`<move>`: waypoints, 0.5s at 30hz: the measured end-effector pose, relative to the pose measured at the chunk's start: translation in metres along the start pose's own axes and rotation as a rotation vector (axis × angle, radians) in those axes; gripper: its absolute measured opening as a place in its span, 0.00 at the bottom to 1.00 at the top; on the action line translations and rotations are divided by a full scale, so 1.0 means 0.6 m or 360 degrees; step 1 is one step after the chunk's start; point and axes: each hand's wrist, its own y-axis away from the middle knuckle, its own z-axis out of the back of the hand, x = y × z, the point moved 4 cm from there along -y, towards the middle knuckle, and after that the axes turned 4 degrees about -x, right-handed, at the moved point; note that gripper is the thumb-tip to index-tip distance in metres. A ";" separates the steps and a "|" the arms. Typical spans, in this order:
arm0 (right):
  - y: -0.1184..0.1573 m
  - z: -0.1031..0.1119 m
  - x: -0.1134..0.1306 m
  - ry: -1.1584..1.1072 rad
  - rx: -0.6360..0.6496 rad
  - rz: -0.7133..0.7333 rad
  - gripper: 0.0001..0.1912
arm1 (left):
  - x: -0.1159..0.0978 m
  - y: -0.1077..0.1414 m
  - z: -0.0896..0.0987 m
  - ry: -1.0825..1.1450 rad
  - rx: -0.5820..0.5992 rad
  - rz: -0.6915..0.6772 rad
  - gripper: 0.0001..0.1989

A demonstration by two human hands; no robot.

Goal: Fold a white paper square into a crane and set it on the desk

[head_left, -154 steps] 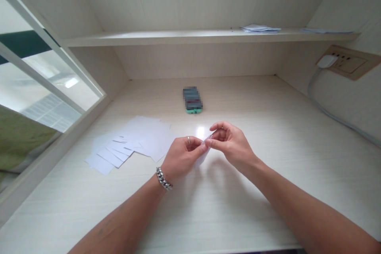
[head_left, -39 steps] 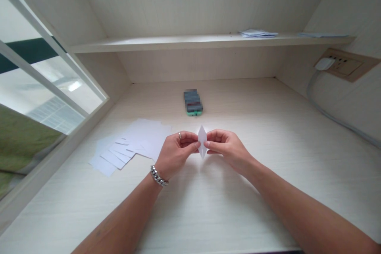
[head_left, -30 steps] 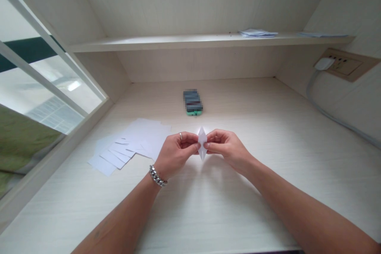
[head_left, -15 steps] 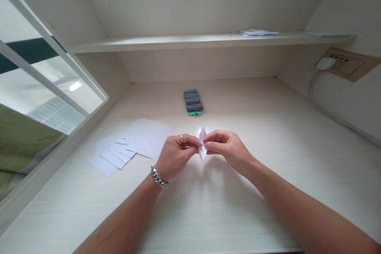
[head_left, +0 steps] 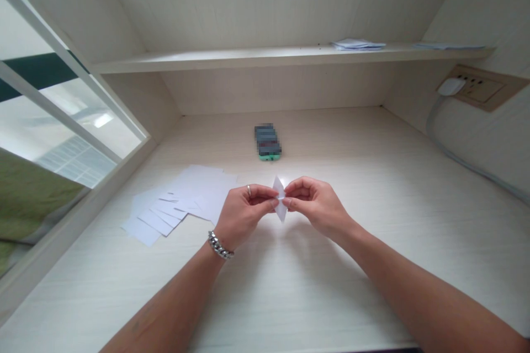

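Note:
A small folded piece of white paper (head_left: 280, 213), pointed at its top and bottom, is held upright between my two hands above the desk. My left hand (head_left: 244, 209), with a ring and a chain bracelet, pinches its left side between thumb and fingers. From the other side, the thumb and fingertips of my right hand (head_left: 317, 203) grip its right edge near the middle. The fingertips cover part of the folds. Left of my left hand, several loose white paper sheets (head_left: 207, 185) lie overlapping on the desk.
Beyond my hands a dark, pixelated object with a green end (head_left: 268, 142) lies on the pale desk (head_left: 356, 143). A shelf (head_left: 248, 59) above bears a stack of papers (head_left: 358, 44). At right, a white plug (head_left: 451, 87) and its cable (head_left: 464, 162) hang by the wall.
My right hand's fingers have shifted slightly on the folded paper, and the paper has tilted a little, with its top now leaning left. The loose sheets have stayed put.

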 end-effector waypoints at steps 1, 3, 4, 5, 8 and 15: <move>0.000 0.000 0.000 -0.0011 -0.0004 -0.0006 0.11 | 0.000 0.000 0.000 0.0009 -0.0007 -0.0002 0.09; 0.000 -0.001 0.000 -0.0017 -0.0015 -0.0011 0.12 | 0.000 -0.001 0.000 0.0028 -0.0022 -0.0010 0.09; 0.000 -0.001 0.001 -0.0018 -0.0021 -0.0015 0.13 | 0.001 -0.001 0.001 0.0037 -0.0029 -0.0015 0.09; 0.000 -0.002 0.002 -0.0024 -0.0022 -0.0020 0.13 | 0.001 0.000 0.001 0.0046 -0.0037 -0.0021 0.09; 0.001 -0.003 0.003 -0.0054 -0.0029 -0.0033 0.14 | 0.001 0.000 0.000 0.0067 -0.0052 -0.0026 0.10; 0.000 -0.001 -0.002 -0.0011 -0.0060 0.0046 0.16 | 0.004 0.002 -0.003 0.0127 -0.0065 0.0051 0.12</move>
